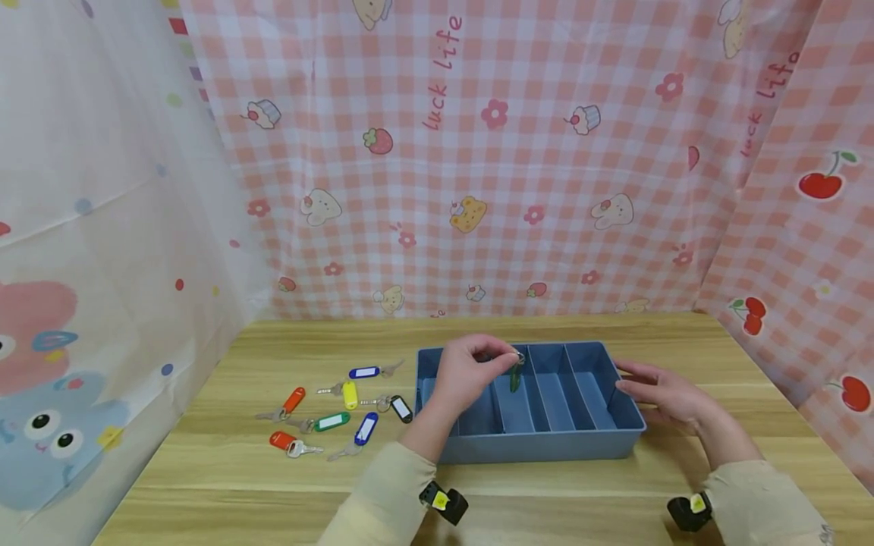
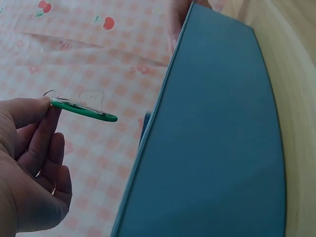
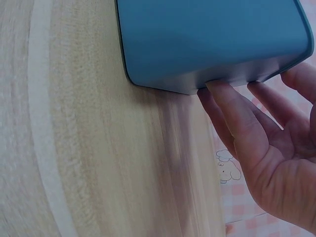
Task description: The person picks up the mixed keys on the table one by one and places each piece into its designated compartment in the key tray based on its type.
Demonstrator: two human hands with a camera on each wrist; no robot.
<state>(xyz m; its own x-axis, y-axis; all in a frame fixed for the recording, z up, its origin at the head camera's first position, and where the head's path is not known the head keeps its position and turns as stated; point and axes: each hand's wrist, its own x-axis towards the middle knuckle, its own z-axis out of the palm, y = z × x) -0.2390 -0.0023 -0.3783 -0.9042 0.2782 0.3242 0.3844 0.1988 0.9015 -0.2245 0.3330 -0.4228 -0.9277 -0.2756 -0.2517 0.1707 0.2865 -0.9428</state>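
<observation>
Above a middle compartment of the blue-grey divided box (image 1: 539, 447), my left hand (image 1: 466, 371) pinches the metal ring of a green key tag (image 1: 515, 378) between thumb and fingertips. In the left wrist view the green key tag (image 2: 86, 111) juts out from the pinch, a thin silvery piece lying along it, and the other fingers curl beneath. My right hand (image 1: 665, 396) is at the box's right end. Seen from the right wrist, its fingers (image 3: 232, 111) reach extended to the end wall, fingertips against it, with the thumb near the rim.
Left of the box, several tagged keys lie spread on the wooden table (image 1: 273, 508): red tags (image 1: 294, 400), blue tags (image 1: 366, 429), a yellow tag (image 1: 350, 395), a green tag (image 1: 331, 422) and a black tag (image 1: 400, 409). A checked cloth (image 1: 492, 167) hangs behind.
</observation>
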